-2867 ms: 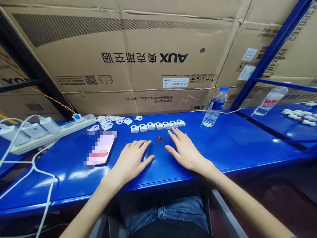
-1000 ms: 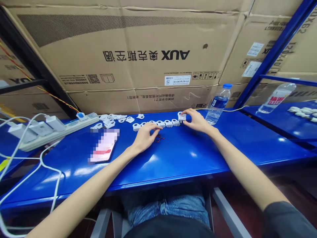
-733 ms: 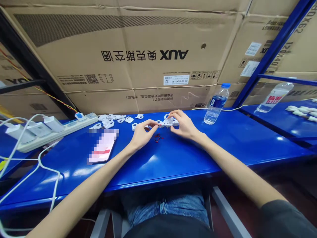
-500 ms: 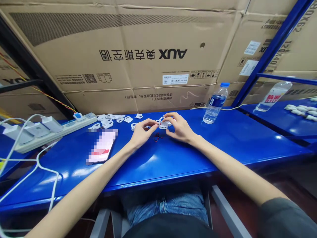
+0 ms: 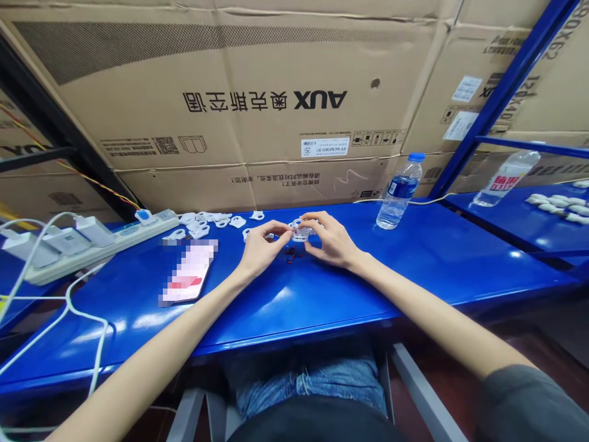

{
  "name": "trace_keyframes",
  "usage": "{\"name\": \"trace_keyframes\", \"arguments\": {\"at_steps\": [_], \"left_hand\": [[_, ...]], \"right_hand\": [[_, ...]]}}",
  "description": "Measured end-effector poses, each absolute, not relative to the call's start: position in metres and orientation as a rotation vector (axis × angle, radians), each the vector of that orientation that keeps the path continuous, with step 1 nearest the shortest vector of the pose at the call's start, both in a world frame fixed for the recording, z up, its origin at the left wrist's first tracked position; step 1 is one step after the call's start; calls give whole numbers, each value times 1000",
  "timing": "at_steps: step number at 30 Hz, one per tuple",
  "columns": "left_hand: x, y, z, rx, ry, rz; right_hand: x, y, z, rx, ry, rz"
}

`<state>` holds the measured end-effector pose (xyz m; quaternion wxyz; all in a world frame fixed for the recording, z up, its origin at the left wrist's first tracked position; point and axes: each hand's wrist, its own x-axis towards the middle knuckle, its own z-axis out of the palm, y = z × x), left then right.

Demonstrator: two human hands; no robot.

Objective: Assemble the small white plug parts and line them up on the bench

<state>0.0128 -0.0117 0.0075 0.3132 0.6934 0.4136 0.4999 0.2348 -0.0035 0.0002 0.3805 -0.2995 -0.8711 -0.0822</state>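
A small white plastic piece with a ring-shaped top [image 5: 300,233] is between my hands over the blue table. My right hand [image 5: 332,239] grips it from the right, thumb and fingers curled round its edge. My left hand [image 5: 263,247] has thumb and forefinger pinched together at the piece's left side; what lies between the fingertips is too small to make out. Thin red and dark wires [image 5: 290,255] lie just below the piece. Several similar white pieces [image 5: 200,228] are scattered left of my left hand, and one is partly hidden behind it.
A phone [image 5: 191,273] lies left of my left forearm. Behind it runs a power strip [image 5: 159,222] with chargers and white cables. A water bottle [image 5: 399,193] stands to the right; another bottle [image 5: 506,179] is on the farther table. Cardboard [image 5: 267,55] rises behind the table [image 5: 294,313].
Both hands and the white piece have shifted very slightly left in the view. My grip looks much the same, and the piece's ring appears turned a little.
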Motion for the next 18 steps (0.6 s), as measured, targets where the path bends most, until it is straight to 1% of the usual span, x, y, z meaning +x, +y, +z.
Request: {"name": "trace_keyframes", "arguments": {"at_steps": [18], "left_hand": [[15,-12,9,1856,1116,1345]], "right_hand": [[232,-5,1,-760,-2213,-220]]}}
